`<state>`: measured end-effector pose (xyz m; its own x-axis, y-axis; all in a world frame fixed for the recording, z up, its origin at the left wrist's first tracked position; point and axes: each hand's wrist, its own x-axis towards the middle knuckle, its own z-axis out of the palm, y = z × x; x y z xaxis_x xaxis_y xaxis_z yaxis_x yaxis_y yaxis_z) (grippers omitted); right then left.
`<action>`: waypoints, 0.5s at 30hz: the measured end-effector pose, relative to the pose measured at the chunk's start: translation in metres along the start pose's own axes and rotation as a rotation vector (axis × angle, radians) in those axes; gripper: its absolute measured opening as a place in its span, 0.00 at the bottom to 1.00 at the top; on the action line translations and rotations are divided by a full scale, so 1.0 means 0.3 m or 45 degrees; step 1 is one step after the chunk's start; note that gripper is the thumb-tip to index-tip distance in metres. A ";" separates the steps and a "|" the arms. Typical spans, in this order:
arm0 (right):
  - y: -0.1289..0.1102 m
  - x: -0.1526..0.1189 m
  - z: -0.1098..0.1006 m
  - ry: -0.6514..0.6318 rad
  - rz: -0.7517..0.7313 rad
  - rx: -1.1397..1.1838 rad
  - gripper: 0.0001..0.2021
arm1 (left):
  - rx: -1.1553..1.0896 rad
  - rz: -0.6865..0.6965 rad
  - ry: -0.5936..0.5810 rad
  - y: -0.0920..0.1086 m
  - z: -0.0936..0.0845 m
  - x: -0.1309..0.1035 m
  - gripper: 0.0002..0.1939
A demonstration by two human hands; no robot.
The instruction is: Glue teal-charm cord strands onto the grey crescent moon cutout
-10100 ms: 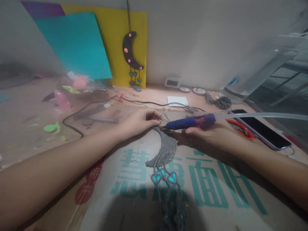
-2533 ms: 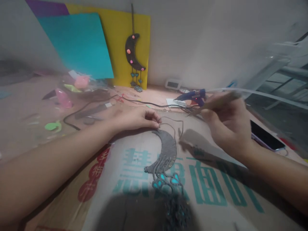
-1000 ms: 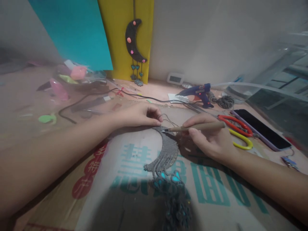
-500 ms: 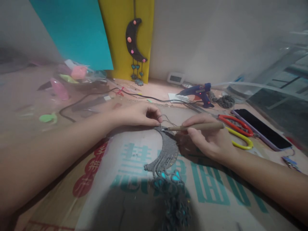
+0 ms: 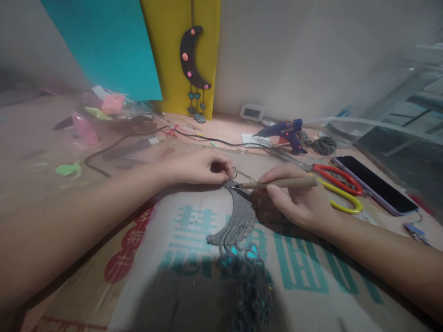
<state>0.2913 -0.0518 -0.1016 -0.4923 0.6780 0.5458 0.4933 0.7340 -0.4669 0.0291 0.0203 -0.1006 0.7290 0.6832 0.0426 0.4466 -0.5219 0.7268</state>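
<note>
A grey cord-wrapped crescent moon (image 5: 242,210) lies on the printed cardboard (image 5: 145,295) in front of me. Its upper tip is pinched between the thumb and fingers of my left hand (image 5: 204,168), where a thin loop of grey cord (image 5: 244,175) sticks up. My right hand (image 5: 299,198) grips a pen-like tool (image 5: 290,183) with a brown handle and a thin dark tip. That tip touches or nearly touches the crescent just below my left fingertips; I cannot tell which. Dark dangling strands with turquoise heart charms (image 5: 252,251) trail from the crescent's lower part toward me.
Right of my hand lie scissors (image 5: 341,180) with red and yellow handles and a phone (image 5: 375,184). Behind stand a blue glue gun (image 5: 285,131), grey yarn (image 5: 323,145) and a small digital clock (image 5: 252,112). A finished moon (image 5: 188,55) hangs on a yellow board (image 5: 166,69).
The tool's tip and my right hand have shifted very slightly left. My left fingers still pinch the crescent's top, a touch further right. The view has moved a little.
</note>
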 end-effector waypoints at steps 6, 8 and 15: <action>-0.010 0.004 0.000 0.002 0.011 -0.021 0.05 | -0.341 0.022 0.197 0.001 -0.008 0.000 0.16; -0.010 0.006 0.000 0.001 0.011 -0.009 0.05 | -0.257 0.021 0.201 0.016 -0.010 -0.005 0.23; -0.007 0.005 0.002 0.001 0.015 0.016 0.05 | 0.141 -0.075 0.173 0.071 -0.026 -0.020 0.12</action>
<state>0.2891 -0.0522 -0.1002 -0.4859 0.6866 0.5408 0.4901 0.7264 -0.4819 0.0303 0.0091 -0.0801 0.6266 0.7730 0.0999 0.5463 -0.5270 0.6510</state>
